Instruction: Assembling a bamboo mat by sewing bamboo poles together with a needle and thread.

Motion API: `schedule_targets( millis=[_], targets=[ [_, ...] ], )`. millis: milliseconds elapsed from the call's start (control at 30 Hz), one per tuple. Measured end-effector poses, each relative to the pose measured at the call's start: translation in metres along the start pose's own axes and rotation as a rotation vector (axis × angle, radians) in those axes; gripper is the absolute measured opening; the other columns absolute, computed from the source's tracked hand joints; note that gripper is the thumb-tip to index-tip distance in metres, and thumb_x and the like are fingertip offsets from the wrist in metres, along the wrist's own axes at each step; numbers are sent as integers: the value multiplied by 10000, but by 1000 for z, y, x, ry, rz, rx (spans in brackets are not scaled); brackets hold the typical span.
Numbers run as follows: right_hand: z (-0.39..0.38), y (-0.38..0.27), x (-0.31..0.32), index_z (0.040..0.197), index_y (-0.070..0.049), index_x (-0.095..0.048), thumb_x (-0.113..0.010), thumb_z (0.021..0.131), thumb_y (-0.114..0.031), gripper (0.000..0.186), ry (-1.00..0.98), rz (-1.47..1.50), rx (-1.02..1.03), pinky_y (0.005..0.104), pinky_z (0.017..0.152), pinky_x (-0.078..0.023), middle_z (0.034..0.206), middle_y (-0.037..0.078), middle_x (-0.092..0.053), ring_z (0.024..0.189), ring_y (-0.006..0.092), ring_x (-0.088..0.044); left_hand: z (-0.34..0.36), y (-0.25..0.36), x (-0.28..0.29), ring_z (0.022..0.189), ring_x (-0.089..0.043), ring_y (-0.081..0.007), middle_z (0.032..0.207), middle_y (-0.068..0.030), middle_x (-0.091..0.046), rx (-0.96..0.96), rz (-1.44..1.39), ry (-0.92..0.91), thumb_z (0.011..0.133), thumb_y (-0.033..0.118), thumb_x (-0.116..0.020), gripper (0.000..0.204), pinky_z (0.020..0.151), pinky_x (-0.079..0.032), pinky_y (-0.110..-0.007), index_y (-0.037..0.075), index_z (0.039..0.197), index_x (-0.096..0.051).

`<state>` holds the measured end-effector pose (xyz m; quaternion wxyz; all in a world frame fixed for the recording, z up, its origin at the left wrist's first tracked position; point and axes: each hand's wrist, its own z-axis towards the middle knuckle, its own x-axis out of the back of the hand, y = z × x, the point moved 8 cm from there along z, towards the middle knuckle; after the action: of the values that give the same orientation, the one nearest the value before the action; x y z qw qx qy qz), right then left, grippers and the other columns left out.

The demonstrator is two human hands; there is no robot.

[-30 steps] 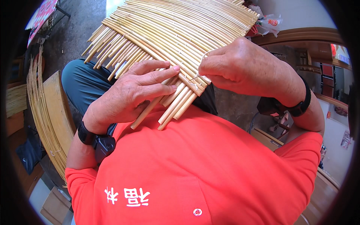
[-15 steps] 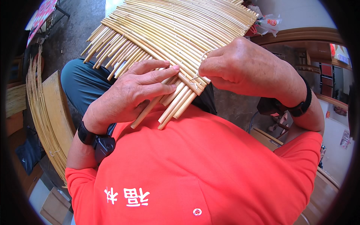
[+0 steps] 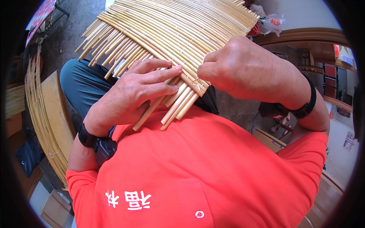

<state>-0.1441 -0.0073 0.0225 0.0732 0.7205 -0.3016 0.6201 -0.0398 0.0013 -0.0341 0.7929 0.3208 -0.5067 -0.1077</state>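
A mat of straw-coloured reed stalks (image 3: 163,28), stitched with rows of pale cord, slants across my lap. My left hand (image 3: 138,85) lies over its near edge, fingers stretched out and their tips on the border stalks. Its thumb is partly hidden. Loose reed ends (image 3: 180,104) stick out below that border, beside the left fingers. Just above the mat's near right corner, my right hand (image 3: 243,70) is closed in a pinch. Pale cord (image 3: 198,79) runs from its fingertips to the border; whether a needle is also pinched there I cannot tell.
On the left, a bundle of long thin stalks (image 3: 42,125) lies along a wooden bench (image 3: 59,102). A plastic bag (image 3: 272,23) is beyond the mat's far right corner. Wooden furniture (image 3: 304,36) with a mirror-like panel stands to the right.
My right hand has moved slightly left and closer to the mat's border, and the cord loop by its fingers no longer shows. The mat has shifted a little leftward; my left hand stays put.
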Motion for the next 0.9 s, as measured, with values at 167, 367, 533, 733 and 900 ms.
schedule_targets(
  millis=[167,367,533,733,900],
  targets=[
    [-3,-4,-18,699,-27,-546,-625,696,-46,81,-14,-29,-11,356,527,-485,659,108,-575,629,295,-623,-2,2,-12,1224,-479,-293,1302,-68,-560,-3,24,-8,740,193,-747,324,984,-394,-442,85,1035,-669],
    [-13,-10,-7,691,-35,-532,-623,695,-40,91,139,-36,-39,365,515,-478,645,114,-564,584,301,-605,-4,12,6,1167,-517,-311,1247,-92,-585,-32,87,59,731,129,-717,305,939,-443,-418,130,1035,-691],
    [-19,-18,18,688,-42,-520,-608,711,-28,92,312,17,25,380,484,-460,573,122,-523,547,311,-583,-10,20,26,1111,-534,-313,1164,-91,-601,18,193,86,732,116,-698,358,908,-461,-392,198,1080,-703],
    [-15,-20,15,693,-35,-554,-602,709,-46,51,236,18,-3,415,517,-470,578,160,-535,583,346,-591,-13,24,27,936,-554,-261,1026,-56,-598,36,179,91,716,121,-703,360,821,-476,-365,221,1061,-709],
    [-15,-19,16,673,-29,-508,-584,725,-37,92,208,68,-24,422,502,-446,537,158,-492,548,353,-563,-16,26,27,856,-571,-233,981,-41,-615,86,202,122,716,104,-712,324,767,-487,-342,140,1037,-703]
  ],
)
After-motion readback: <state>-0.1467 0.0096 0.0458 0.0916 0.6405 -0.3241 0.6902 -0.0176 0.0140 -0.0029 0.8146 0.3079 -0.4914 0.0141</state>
